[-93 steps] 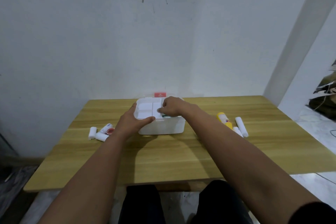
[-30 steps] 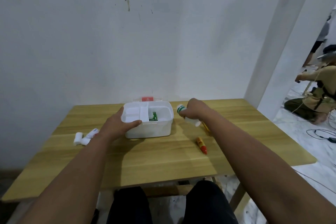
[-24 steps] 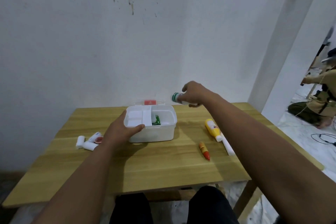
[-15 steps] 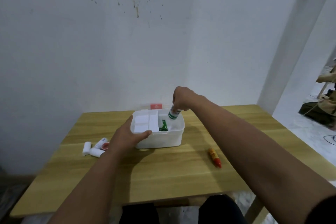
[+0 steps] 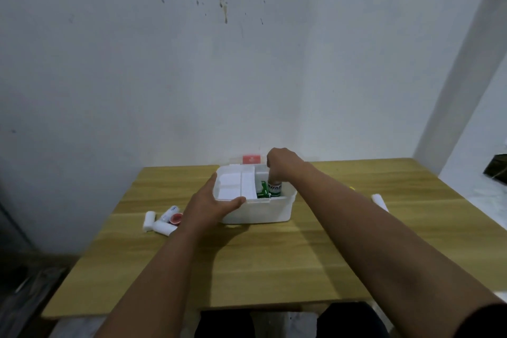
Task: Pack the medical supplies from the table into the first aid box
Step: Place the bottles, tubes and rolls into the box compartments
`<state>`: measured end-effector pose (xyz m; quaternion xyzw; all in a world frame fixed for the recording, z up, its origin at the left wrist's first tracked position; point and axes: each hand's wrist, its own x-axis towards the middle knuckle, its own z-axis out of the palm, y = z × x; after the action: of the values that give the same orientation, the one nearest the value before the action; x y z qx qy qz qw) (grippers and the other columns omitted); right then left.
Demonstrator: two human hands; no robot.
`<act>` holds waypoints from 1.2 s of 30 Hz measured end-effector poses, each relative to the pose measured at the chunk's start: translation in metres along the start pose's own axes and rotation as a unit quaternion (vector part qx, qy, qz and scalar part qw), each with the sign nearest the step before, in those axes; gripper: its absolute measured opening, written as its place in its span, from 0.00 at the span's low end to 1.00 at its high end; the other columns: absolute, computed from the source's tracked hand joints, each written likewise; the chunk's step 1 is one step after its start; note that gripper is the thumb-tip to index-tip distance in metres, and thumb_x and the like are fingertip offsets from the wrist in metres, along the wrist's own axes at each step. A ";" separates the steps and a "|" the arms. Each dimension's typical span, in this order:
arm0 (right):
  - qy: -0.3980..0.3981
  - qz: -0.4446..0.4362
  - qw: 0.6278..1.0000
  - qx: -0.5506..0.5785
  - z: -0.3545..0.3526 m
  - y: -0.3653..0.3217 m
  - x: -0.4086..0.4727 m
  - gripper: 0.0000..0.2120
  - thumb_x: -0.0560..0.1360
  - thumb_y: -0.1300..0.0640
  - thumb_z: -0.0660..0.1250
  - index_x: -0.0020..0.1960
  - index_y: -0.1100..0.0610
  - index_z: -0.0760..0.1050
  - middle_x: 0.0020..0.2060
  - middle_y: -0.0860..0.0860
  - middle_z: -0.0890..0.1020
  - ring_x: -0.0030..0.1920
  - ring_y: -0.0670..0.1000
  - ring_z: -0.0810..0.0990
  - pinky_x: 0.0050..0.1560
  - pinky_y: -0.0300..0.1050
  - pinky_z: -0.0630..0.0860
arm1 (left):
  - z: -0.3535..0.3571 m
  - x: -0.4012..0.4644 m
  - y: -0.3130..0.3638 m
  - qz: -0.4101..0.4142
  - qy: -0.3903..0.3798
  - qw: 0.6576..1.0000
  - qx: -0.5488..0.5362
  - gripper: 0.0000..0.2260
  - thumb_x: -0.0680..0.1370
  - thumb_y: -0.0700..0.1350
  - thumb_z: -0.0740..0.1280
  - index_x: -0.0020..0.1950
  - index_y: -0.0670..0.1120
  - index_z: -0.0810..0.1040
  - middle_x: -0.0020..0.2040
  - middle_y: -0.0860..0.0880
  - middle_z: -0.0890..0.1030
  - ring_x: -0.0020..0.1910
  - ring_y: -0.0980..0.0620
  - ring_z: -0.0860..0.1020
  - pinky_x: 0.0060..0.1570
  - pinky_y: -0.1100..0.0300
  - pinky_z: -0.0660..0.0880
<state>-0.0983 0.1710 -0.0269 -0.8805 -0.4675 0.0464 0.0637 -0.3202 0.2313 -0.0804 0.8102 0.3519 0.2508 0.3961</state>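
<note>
Here the right grip [image 5: 281,166] clasps a green-labelled bottle [image 5: 274,189] upright inside the box [image 5: 263,210].

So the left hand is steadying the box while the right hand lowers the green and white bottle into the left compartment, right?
Not quite. The head view shows the right hand lowering the bottle into the box's right compartment; the left hand steadies it.

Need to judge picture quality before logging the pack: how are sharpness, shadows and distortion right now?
Head view: soft throughout, the bottle label unreadable; light is dim and even, with a faint shadow under the left hand; wide-angle bowing toward the frame edges; no glare on the first aid box.
</note>
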 end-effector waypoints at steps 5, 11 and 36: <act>0.098 0.021 0.992 0.075 -0.043 0.029 -0.007 0.16 0.76 0.58 0.69 0.63 0.55 0.80 0.60 0.53 0.82 0.58 0.57 0.81 0.56 0.49 0.79 | 0.002 -0.002 0.000 -0.003 0.011 1.000 -0.005 0.42 0.70 0.59 0.78 0.79 0.55 0.63 0.74 0.52 0.72 0.70 0.47 0.71 0.58 0.55 0.72; 0.090 0.134 0.986 -0.036 -0.060 0.087 -0.032 0.04 0.75 0.66 0.63 0.48 0.58 0.73 0.48 0.55 0.80 0.41 0.55 0.78 0.41 0.47 0.75 | 0.002 -0.004 0.007 -0.003 0.018 1.000 -0.005 0.41 0.72 0.55 0.78 0.80 0.51 0.62 0.76 0.49 0.70 0.73 0.45 0.69 0.62 0.54 0.69; 0.041 0.134 0.980 0.143 -0.072 0.089 -0.037 0.22 0.66 0.51 0.84 0.49 0.61 0.77 0.40 0.58 0.85 0.37 0.55 0.87 0.40 0.51 0.85 | -0.002 0.001 0.003 0.017 0.011 1.000 0.011 0.38 0.72 0.56 0.77 0.79 0.53 0.65 0.73 0.50 0.73 0.60 0.55 0.68 0.54 0.58 0.67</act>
<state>-0.0358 0.0861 0.0308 -0.9178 -0.3311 0.0852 0.2016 -0.3199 0.2316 -0.0773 0.8176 0.3449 0.2629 0.3787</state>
